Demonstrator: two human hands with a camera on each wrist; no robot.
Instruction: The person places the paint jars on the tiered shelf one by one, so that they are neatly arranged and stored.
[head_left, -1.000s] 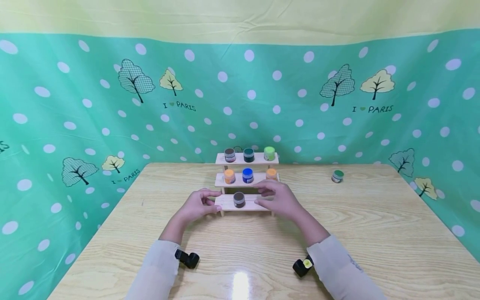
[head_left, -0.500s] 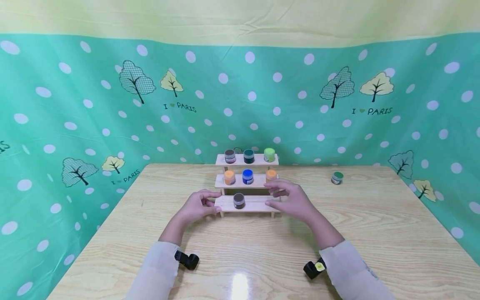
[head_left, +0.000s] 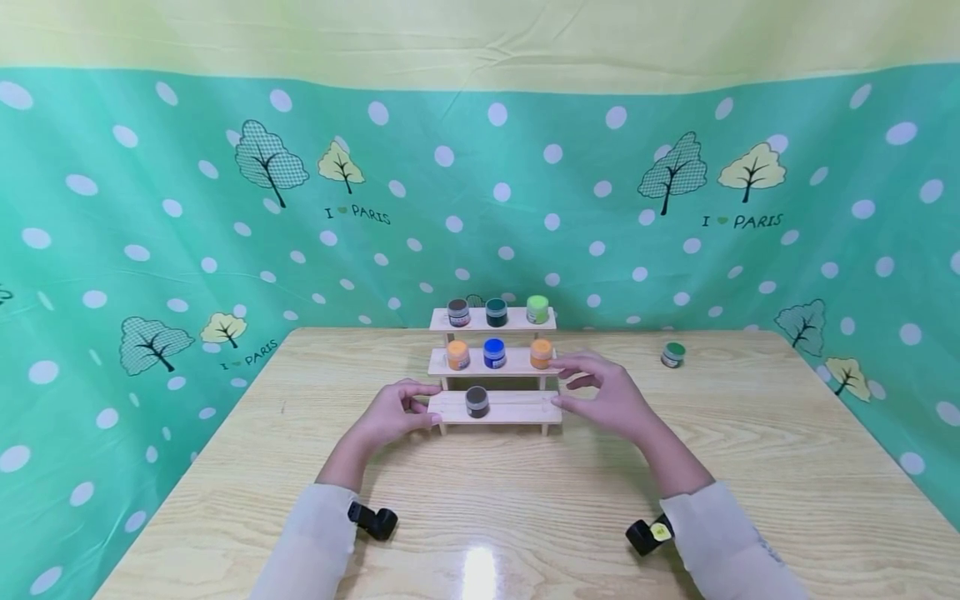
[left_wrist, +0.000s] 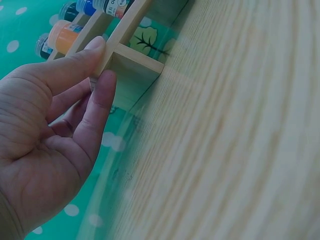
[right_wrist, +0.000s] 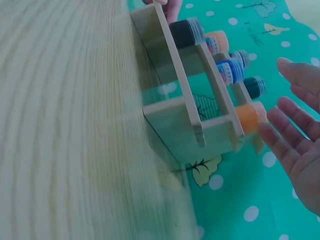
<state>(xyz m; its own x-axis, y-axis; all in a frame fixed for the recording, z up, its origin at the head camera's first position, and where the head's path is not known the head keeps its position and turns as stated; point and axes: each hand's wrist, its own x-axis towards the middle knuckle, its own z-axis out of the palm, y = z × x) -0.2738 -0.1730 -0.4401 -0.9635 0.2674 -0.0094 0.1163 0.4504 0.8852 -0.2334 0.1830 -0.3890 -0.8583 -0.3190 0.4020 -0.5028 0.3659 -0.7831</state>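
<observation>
A three-tier wooden display shelf (head_left: 517, 408) stands on the table. My left hand (head_left: 393, 412) pinches the left end of its lowest board (left_wrist: 122, 37) between thumb and fingers. Just off the right end is my right hand (head_left: 607, 396), its fingers spread and holding nothing, close to an orange paint jar (head_left: 542, 354). One dark-lidded paint jar (head_left: 477, 402) sits on the lowest board, left of its middle. Another orange jar (head_left: 458, 356) and a blue jar (head_left: 494, 354) share the middle tier. On top are a brown jar (head_left: 458, 313), a dark green jar (head_left: 497, 313) and a light green jar (head_left: 537, 310).
To the right, apart from the shelf, a green-lidded jar (head_left: 673, 355) stands on the wooden table (head_left: 420, 508). Behind the table hangs a green dotted curtain (head_left: 480, 183), which also runs along both sides.
My right hand has moved rightward along the lowest board to beyond its right end, uncovering that end and the right orange jar. My left hand keeps its place on the shelf.
</observation>
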